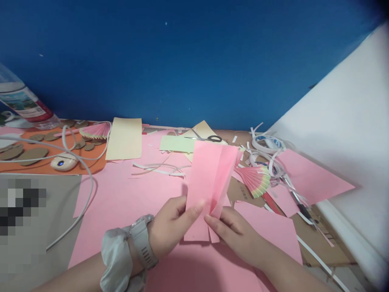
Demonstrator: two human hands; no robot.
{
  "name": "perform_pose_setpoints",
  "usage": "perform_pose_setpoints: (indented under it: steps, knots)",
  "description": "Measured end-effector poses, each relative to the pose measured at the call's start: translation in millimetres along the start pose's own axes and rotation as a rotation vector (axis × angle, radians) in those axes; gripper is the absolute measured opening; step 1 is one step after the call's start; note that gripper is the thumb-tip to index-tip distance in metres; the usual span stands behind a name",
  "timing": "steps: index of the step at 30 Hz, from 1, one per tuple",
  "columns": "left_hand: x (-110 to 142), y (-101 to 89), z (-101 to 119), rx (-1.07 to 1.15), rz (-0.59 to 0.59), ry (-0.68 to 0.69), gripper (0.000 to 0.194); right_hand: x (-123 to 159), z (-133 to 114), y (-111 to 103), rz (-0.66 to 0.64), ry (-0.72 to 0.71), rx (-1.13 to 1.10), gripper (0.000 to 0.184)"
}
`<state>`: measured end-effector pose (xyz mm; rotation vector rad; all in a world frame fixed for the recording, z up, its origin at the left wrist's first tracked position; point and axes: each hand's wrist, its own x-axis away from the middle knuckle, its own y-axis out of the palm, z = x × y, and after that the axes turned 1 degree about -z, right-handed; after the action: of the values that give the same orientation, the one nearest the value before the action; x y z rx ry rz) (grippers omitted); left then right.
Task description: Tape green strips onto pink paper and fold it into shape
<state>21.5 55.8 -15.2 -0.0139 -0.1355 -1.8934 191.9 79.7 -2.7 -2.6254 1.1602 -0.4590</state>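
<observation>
A folded sheet of pink paper (202,174) is held upright in front of me, its right side creased and partly lifted. My left hand (174,223) grips its lower left, thumb pressed on the front face and fingers hidden behind. At the lower right, my right hand (232,229) pinches the folded edge, with the thumb in front. Beneath both hands lies a large pink sheet (121,207). Just right of the held paper is a pleated paper fan (253,180) in pink with a green and yellow edge. Scissors (212,138) lie behind the paper.
A cream sheet (124,140) and a pale green sheet (174,144) lie at the back. Left are a water bottle (27,103), a white cable (91,186), an oval white device (64,162) and another fan (95,130). Curled paper strips (275,162) and a pen (299,205) are at right.
</observation>
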Motion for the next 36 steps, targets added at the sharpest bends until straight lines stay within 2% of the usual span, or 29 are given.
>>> perform_pose_setpoints:
  steps: [3,6,10,12,16,24,36]
  knots:
    - [2.2,3.4,-4.0,-0.048,-0.047,-0.026,0.039,-1.3,4.2,0.2,0.005,-0.001,-0.124,0.035]
    - [2.8,5.0,-6.2,-0.092,-0.027,-0.026,0.038,-0.9,5.6,1.2,0.056,0.008,-0.22,0.037]
    - [3.7,4.7,-6.5,-0.178,-0.034,-0.049,0.037,1.4,1.7,0.8,-0.015,-0.003,-0.357,0.028]
    - [4.7,4.8,-7.6,-0.244,-0.05,-0.062,0.036,1.7,-0.3,0.2,-0.006,0.016,-0.392,0.028]
    - [5.9,6.4,-9.8,-0.357,-0.023,-0.078,0.038,-1.4,0.3,-0.4,0.141,0.112,-0.364,0.032]
    - [4.6,5.2,-2.9,-0.356,0.035,-0.148,0.041,-4.6,3.3,2.3,0.354,0.216,-0.155,0.034]
    - [0.7,6.2,-0.8,-0.339,0.084,-0.186,0.038,-6.6,2.1,4.3,0.387,0.22,-0.137,0.038]
